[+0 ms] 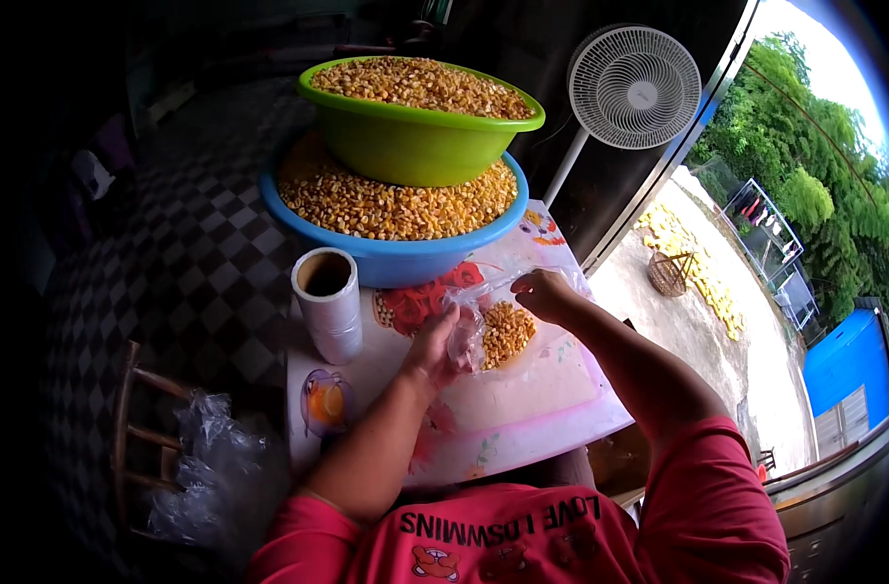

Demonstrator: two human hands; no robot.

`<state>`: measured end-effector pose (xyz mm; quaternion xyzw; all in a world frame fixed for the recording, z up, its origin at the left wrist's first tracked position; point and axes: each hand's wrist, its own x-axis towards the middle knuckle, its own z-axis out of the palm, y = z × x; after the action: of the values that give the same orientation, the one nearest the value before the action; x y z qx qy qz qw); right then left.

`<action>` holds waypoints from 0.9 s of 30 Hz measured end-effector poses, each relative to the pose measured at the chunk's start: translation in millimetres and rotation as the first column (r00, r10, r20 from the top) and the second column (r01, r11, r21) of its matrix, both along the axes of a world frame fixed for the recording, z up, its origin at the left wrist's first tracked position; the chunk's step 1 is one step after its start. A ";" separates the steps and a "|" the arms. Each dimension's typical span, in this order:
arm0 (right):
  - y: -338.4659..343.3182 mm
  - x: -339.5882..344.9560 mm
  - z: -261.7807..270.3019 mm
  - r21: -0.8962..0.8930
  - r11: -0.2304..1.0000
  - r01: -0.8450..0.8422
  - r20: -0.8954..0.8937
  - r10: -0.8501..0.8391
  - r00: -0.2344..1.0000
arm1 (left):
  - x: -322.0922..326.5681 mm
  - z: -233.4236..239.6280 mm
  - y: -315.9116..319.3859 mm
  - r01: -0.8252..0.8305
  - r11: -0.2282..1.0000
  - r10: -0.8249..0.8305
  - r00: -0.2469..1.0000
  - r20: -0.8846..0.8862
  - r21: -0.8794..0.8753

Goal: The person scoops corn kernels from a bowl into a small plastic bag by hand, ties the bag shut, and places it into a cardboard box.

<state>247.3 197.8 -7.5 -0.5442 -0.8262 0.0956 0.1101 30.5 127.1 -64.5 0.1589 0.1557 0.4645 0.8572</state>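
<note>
A clear plastic bag (467,337) lies on the table with a small heap of yellow corn kernels (507,334) in its lower part. My left hand (435,347) grips the gathered plastic on the near left side of the kernels. Above and to the right, my right hand (545,295) pinches the upper stretch of the bag, its fingers curled. Behind the hands stands a blue basin (400,263) full of corn kernels. A green basin (422,150), heaped with more kernels, rests tilted on top of it.
A roll of plastic film or bags (331,328) stands upright at the table's left edge. The table (517,416) has a floral cover. Left of it, a wooden chair (149,434) carries loose clear plastic (211,467). A white fan (638,87) stands behind, beside an open doorway.
</note>
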 end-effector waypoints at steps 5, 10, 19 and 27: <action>-17.9 -12.2 41.4 -0.001 0.996 -0.090 -0.086 0.090 0.992 | 1.1 -10.3 4.2 0.004 0.998 -0.004 1.000 -0.004 0.064; -25.7 -45.4 128.4 0.335 0.940 -0.067 -0.212 0.145 0.967 | 8.6 -5.1 2.6 0.040 0.998 -0.044 0.997 -0.064 -0.056; 88.4 -129.4 226.6 0.540 0.832 -0.126 -0.109 0.218 0.970 | 2.7 -22.2 5.9 0.099 0.995 -0.097 0.994 -0.043 0.034; 177.3 -164.7 215.3 0.390 0.903 -0.182 0.169 0.125 0.978 | 7.8 -5.9 2.7 0.144 0.988 -0.138 0.985 -0.100 0.062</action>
<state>82.6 375.1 207.8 -0.4482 -0.8741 -0.1067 0.1540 38.3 129.8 -70.4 0.2210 0.1685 0.3998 0.8735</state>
